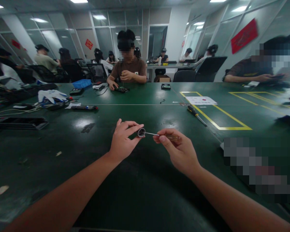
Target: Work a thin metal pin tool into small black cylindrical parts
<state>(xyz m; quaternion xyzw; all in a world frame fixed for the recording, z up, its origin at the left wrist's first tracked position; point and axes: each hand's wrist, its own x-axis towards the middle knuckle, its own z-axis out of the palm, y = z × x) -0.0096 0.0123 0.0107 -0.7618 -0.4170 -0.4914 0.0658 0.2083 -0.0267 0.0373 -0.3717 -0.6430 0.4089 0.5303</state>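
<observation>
Between the fingers and thumb of my left hand (124, 138) is a small round metal part (141, 132), a ring-like rim with a dark inside facing me. My right hand (180, 148) is closed around the translucent amber handle of a thin screwdriver (151, 134). Its slim shaft points left, and the tip meets the round part at its right side; whether it is inside the rim I cannot tell. Both hands are held above the green table (145, 199).
A yellow-and-black screwdriver (197, 115) lies right of centre beside a white paper sheet (200, 100). White-and-blue gloves (52, 96), a blue basket (82, 83) and a dark pen-like tool (84, 108) are at left. Across the table a person (128, 69) handles a hard-drive-like unit (121, 89).
</observation>
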